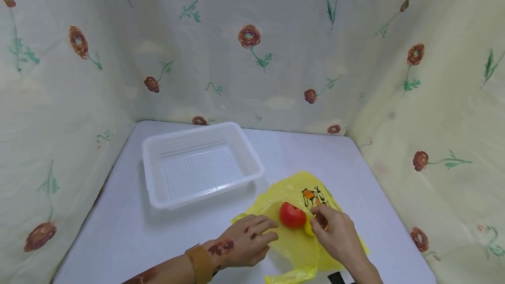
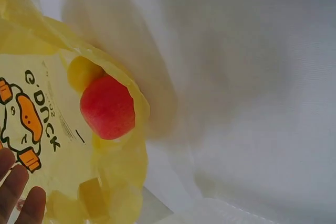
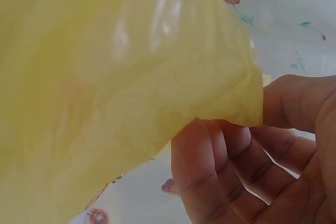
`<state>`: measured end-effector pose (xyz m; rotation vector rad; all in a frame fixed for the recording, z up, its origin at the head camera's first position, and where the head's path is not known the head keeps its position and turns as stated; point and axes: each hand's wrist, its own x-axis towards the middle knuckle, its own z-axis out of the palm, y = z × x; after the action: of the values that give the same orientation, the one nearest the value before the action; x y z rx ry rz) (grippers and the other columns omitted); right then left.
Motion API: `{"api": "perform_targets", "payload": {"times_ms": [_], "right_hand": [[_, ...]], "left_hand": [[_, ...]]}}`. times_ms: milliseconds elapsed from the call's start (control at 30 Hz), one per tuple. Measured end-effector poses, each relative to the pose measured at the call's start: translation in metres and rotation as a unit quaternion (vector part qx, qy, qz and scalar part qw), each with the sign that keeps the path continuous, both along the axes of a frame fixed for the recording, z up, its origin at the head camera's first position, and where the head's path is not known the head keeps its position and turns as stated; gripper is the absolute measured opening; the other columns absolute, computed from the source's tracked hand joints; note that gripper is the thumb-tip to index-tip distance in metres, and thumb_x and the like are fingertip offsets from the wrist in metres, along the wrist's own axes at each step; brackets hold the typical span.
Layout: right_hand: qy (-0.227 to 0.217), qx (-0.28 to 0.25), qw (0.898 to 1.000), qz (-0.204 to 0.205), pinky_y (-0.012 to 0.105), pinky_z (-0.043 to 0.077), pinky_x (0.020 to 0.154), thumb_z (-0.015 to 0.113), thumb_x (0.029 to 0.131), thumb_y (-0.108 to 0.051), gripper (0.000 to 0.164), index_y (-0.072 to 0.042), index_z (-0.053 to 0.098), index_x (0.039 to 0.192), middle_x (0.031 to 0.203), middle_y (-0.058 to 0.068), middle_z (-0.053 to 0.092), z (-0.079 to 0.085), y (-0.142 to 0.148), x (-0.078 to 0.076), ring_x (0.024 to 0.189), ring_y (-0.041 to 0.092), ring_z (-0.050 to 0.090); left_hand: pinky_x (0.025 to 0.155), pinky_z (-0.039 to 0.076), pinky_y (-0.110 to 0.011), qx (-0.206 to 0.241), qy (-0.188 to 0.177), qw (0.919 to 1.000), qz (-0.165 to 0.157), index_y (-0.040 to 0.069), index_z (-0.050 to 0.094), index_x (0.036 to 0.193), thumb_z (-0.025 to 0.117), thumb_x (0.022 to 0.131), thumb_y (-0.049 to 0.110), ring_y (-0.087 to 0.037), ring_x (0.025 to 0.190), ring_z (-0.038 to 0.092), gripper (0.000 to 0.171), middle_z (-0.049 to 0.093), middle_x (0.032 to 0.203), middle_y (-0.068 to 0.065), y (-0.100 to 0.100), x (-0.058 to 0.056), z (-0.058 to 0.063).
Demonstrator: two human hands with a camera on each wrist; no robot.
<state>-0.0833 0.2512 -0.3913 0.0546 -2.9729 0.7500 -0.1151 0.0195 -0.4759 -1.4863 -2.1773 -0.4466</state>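
Note:
A yellow plastic bag (image 1: 276,192) with a printed cartoon duck lies on the table, its mouth spread. At the bag's mouth is a red round fruit (image 1: 292,215), with a smaller yellow round fruit (image 2: 83,73) against it. My right hand (image 1: 339,236) pinches the bag's edge between thumb and fingers; the right wrist view has the stretched plastic (image 3: 131,77) close up. Left of the red fruit, my left hand (image 1: 250,240) hovers over the bag's near side with loosely bent fingers and holds nothing.
A white perforated plastic basket (image 1: 154,187) stands at the back left of the white table (image 1: 185,229). Flower-printed cloth (image 1: 276,86) hangs round the back and both sides.

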Motion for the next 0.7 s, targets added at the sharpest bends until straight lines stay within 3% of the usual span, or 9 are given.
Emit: {"api": "perform_targets", "payload": {"times_ms": [700], "right_hand": [[-0.020,0.009,1.000,-0.009,0.023,0.042,0.056,0.066,0.085,-0.011,0.015,-0.007,0.069,0.099,0.071,-0.004,0.058,-0.004,-0.005,-0.005,0.065,0.012,0.049]], "left_hand": [[0.081,0.049,-0.023,0.022,0.010,0.9996,0.014,0.018,0.067,0.100,0.065,0.082,0.020,-0.012,0.105,0.059,0.018,0.064,0.111,0.000,-0.024,-0.005,0.002]]}}
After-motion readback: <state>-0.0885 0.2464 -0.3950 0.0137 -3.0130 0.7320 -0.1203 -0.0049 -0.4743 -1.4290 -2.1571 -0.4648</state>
